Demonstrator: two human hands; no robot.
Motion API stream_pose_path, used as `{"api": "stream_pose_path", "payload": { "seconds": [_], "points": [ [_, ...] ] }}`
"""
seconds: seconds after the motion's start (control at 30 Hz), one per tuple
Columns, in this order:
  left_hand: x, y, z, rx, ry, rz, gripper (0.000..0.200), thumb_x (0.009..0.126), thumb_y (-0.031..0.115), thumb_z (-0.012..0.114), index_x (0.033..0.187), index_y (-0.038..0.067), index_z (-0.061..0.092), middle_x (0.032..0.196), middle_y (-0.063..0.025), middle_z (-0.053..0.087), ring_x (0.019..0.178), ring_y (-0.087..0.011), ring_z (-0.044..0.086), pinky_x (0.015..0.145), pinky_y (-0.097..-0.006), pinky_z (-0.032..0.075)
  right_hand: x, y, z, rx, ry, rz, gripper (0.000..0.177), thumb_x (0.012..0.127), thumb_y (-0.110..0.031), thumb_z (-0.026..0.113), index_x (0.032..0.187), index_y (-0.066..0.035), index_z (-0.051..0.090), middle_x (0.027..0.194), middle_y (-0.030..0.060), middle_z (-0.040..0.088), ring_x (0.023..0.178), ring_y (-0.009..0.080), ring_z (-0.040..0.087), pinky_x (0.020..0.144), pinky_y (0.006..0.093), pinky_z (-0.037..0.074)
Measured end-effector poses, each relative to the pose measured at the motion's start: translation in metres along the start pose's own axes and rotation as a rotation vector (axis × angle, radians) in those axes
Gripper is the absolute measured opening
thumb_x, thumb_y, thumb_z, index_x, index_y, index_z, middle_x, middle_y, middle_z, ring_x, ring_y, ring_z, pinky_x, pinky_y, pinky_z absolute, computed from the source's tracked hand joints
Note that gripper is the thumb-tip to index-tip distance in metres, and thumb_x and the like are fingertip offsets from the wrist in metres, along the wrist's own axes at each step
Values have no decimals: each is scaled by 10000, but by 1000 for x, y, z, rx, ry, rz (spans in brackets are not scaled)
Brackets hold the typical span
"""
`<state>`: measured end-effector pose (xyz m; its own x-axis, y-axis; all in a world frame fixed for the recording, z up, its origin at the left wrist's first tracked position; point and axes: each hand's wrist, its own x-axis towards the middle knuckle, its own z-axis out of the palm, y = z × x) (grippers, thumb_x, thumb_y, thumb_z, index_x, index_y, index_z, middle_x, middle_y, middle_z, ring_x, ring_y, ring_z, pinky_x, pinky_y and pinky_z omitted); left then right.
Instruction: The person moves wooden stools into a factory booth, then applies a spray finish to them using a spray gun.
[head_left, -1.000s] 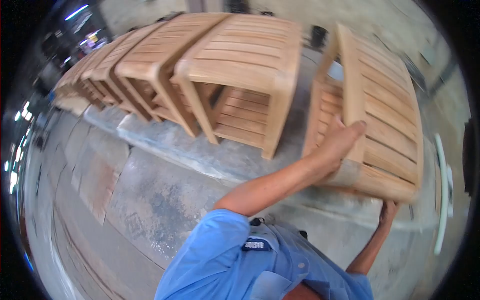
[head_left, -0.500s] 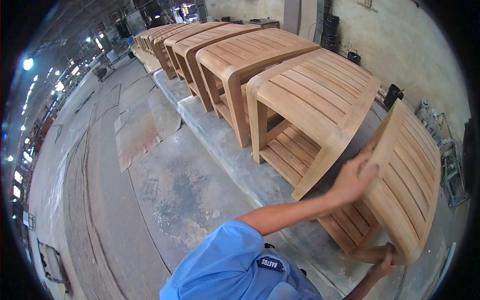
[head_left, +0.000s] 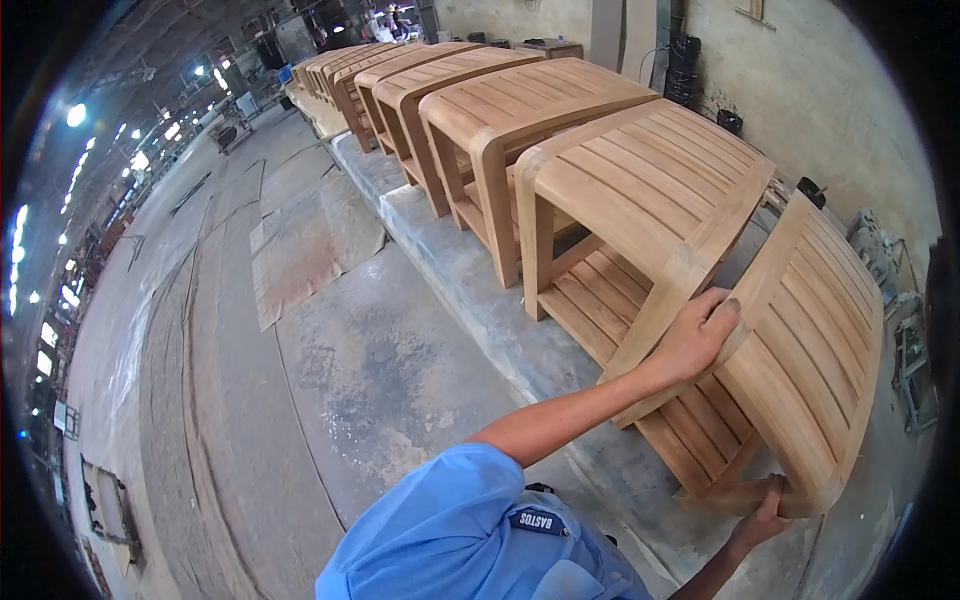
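The grey floor (head_left: pixel 370 370) is spreading across the left and centre, and the pale wall (head_left: pixel 800 110) is rising at the upper right. A long, low surface (head_left: pixel 470 310) is running diagonally between them, carrying a row of wooden stools (head_left: pixel 540 95). The end stool (head_left: pixel 815 340) is sitting at the near right end of the row, its slatted top facing up and to the right. The next stool (head_left: pixel 650 185) is standing upright close beside it. A stained sheet (head_left: pixel 310 255) is lying on the floor. A blue shirt (head_left: pixel 430 530) is covering the person's shoulder and chest. The left hand (head_left: pixel 700 335) is holding the end stool's top edge, thumb over the wood. The right hand (head_left: pixel 765 518) is gripping its lower near corner, fingers curling around the edge. A black pot (head_left: pixel 811 192) is resting behind the stools.
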<state>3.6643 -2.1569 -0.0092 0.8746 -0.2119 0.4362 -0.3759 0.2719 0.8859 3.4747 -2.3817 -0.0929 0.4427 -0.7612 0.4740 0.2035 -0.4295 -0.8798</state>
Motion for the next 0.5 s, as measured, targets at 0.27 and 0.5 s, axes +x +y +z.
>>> {"api": "stream_pose_path", "payload": {
  "seconds": [0.27,0.5],
  "points": [
    [-12,7,-3,74,22,-55,427,945,318,516,1186,-34,533,1056,-154,618,1010,-218,568,902,-328,429,6,6,-8,21,-101,93,290,815,-165,673,964,79,624,922,110,622,815,201,578,745,330,465],
    [-153,12,-92,484,-80,-91,593,856,270,651,1346,7,444,1314,-223,513,1218,-333,500,1018,-391,396,-3,17,-16,-144,-109,51,442,849,-250,701,1070,117,589,1020,182,638,935,274,610,863,356,480]
  ]
}}
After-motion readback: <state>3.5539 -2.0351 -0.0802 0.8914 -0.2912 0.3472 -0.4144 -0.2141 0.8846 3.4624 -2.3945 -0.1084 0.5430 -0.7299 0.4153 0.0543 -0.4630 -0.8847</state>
